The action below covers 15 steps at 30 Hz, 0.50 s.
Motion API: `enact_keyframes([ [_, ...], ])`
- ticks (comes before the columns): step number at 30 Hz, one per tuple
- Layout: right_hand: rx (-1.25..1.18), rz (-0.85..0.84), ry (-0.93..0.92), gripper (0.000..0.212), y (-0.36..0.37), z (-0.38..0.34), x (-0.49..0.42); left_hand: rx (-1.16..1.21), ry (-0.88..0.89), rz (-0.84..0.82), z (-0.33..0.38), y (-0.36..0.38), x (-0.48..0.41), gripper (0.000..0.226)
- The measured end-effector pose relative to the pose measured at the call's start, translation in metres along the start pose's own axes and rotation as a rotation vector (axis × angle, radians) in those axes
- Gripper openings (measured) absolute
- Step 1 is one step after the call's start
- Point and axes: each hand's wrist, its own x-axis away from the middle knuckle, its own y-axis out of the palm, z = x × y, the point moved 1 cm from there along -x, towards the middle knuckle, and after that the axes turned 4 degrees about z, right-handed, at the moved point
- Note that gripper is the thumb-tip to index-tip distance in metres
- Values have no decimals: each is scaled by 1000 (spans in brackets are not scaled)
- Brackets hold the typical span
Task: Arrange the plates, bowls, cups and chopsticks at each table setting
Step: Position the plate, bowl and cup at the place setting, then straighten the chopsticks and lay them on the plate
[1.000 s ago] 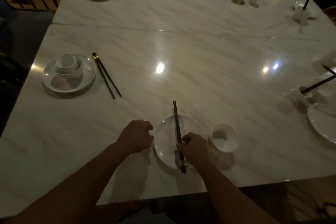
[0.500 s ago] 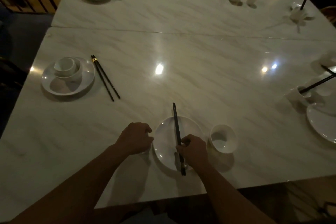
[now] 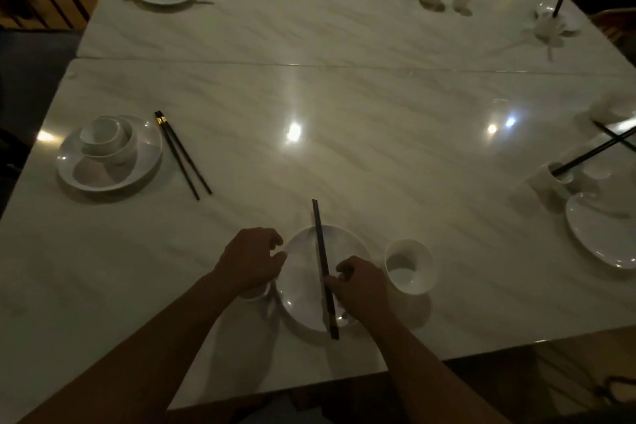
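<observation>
A white plate (image 3: pixel 303 272) lies at the near table edge with a pair of dark chopsticks (image 3: pixel 320 251) lying lengthwise across it. My right hand (image 3: pixel 359 284) pinches the chopsticks near their lower end, over the plate's right half. My left hand (image 3: pixel 251 260) is curled over a small white cup (image 3: pixel 254 295) just left of the plate; only the cup's lower rim shows. A white bowl (image 3: pixel 409 267) stands upright on the table, right of the plate and apart from it.
On the marble table (image 3: pixel 344 148), the left setting has a plate (image 3: pixel 110 179) with a stacked bowl and cup, chopsticks (image 3: pixel 182 155) beside it. At the right are a plate (image 3: pixel 602 234) and a cup holding chopsticks (image 3: pixel 554 179). Several settings line the far edge.
Both hands keep their places and their holds. The chopsticks stay across the plate. Only the view shifts slightly.
</observation>
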Motion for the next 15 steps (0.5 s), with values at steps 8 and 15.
enact_keyframes([
  [8, 40, 83, -104, 22, -84, 18, -22, 75, 130, 58, 79, 21, -38, 39],
  [15, 103, 136, -54, 22, -182, 117, -54, 22, 247, 31, 188, 73, -72, 35],
])
